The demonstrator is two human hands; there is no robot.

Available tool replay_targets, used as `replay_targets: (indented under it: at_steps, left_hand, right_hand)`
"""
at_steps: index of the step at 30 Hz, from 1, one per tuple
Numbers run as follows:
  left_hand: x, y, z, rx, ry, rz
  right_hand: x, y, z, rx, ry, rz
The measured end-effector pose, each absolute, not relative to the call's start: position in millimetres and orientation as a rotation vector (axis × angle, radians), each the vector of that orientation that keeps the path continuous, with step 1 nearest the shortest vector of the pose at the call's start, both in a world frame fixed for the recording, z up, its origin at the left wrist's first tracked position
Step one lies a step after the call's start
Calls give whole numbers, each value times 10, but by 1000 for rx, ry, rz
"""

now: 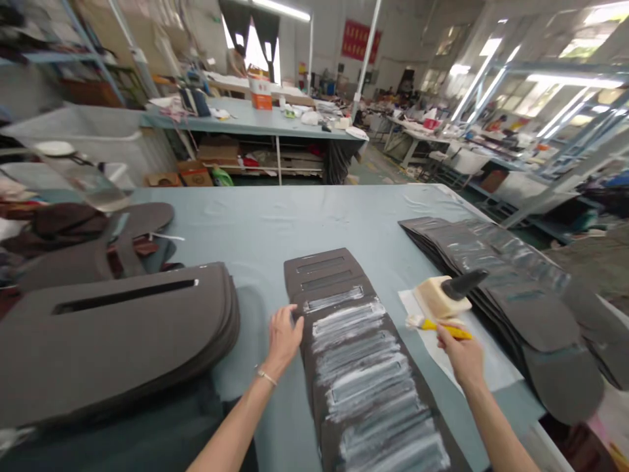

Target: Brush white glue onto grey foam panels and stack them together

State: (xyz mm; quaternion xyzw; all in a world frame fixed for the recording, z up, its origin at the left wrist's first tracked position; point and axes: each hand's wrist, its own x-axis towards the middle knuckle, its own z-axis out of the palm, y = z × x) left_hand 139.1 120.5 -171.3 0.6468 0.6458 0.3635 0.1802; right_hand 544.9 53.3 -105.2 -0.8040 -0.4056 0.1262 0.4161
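In my right hand (459,351) is a brush with a yellow handle (449,329), its bristles coated white. They are beside a cream-coloured block container (437,298) with a black handle-like part (464,283), on a white sheet (484,357). My left hand (285,334) is at the left edge of a row of overlapping dark grey panels (324,282), thumb and fingers apart. Each visible panel has a long slot. White paste is smeared around the nearer slots, while the two farthest panels look bare.
A stack of larger slotted grey pieces (142,328) lies at left. More grey panels with whitish streaks (531,308) are piled at right. A clear jug (88,177) stands back left. Across the aisle is another table (230,118) with an orange-and-white box (260,92).
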Motion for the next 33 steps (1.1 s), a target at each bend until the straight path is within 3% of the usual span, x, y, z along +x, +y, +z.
replay_targets:
  at_steps: [4, 10, 15, 20, 24, 33]
  left_hand:
    - [1456, 1243, -1872, 1930, 1884, 843]
    - [1434, 1267, -1892, 2060, 1904, 753]
    - [1390, 1272, -1850, 2085, 1876, 774]
    - [1397, 1265, -1844, 2056, 1866, 827]
    - [1406, 1275, -1849, 2019, 1878, 839]
    - [1369, 1118, -1715, 2059, 1784, 822]
  right_hand:
    - [4349, 1078, -1042, -1744, -1211, 747]
    - [3177, 1596, -1264, -1562, -1458, 844]
    - [3316, 1784, -1436, -1654, -1633, 746]
    - [4181, 1992, -1397, -1988, -1530, 389]
    - [4299, 2033, -1299, -2078, -1539, 215]
    - [3026, 1508, -1271, -1568, -1699, 772]
